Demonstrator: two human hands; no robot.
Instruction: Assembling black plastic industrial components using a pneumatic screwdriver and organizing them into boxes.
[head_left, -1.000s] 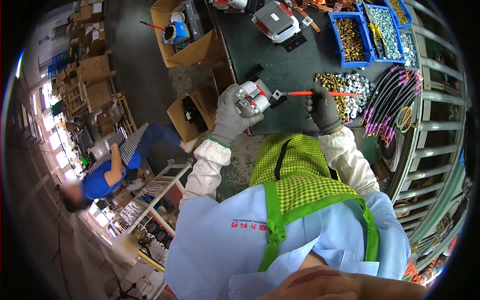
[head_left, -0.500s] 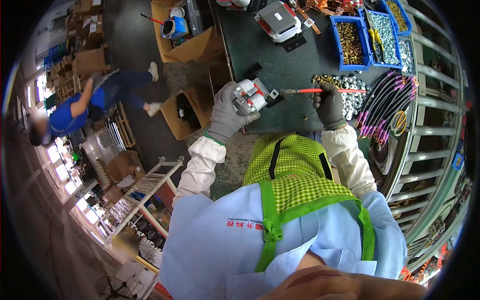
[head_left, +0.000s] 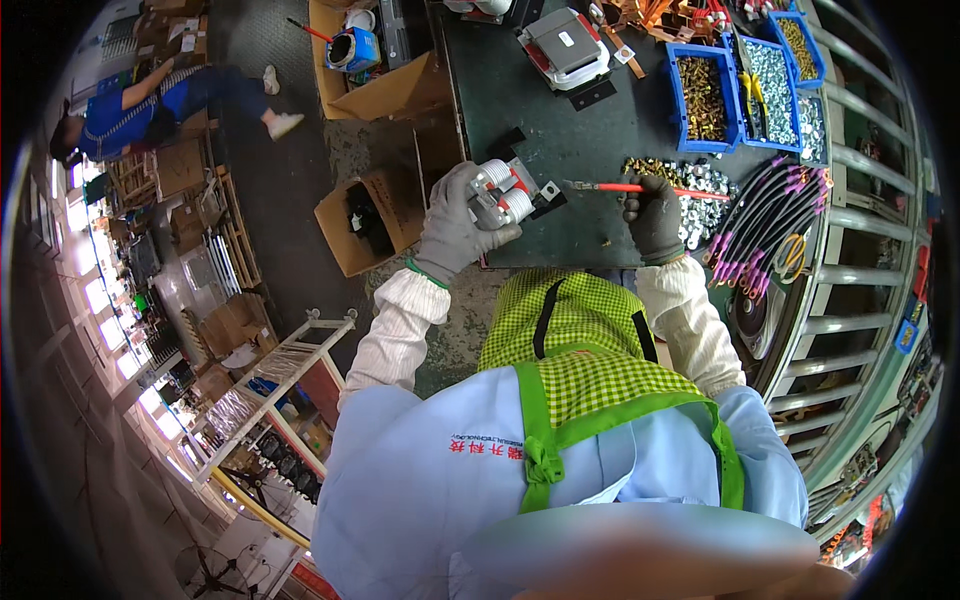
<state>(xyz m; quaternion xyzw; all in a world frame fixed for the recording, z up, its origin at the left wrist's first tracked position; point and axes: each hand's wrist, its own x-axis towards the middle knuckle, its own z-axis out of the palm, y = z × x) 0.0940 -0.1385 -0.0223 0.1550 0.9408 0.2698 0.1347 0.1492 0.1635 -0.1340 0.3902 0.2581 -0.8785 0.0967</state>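
Observation:
My left hand (head_left: 453, 222), in a grey work glove, is closed around a small coil assembly (head_left: 502, 193). It has two white ribbed coils, a red part between them and metal tabs, and sits over the front edge of the dark table. To its right, my gloved right hand (head_left: 655, 222) grips a slim red-handled tool (head_left: 655, 190). The tool lies almost level, its greyish tip pointing left at the coil assembly and apart from it. I cannot make out the tip's exact kind.
Blue bins of brass bolts (head_left: 701, 95) and silver hardware (head_left: 770, 85) stand at the back right. Loose nuts (head_left: 705, 205) and black cables (head_left: 765, 220) lie right of my right hand. A larger coil unit (head_left: 566, 50) is farther back. Cardboard boxes (head_left: 368, 222) and a person (head_left: 150, 105) are left.
The person at the left has moved farther up the view. My right hand and the red-handled tool have shifted only slightly; my left hand keeps its hold on the coil assembly.

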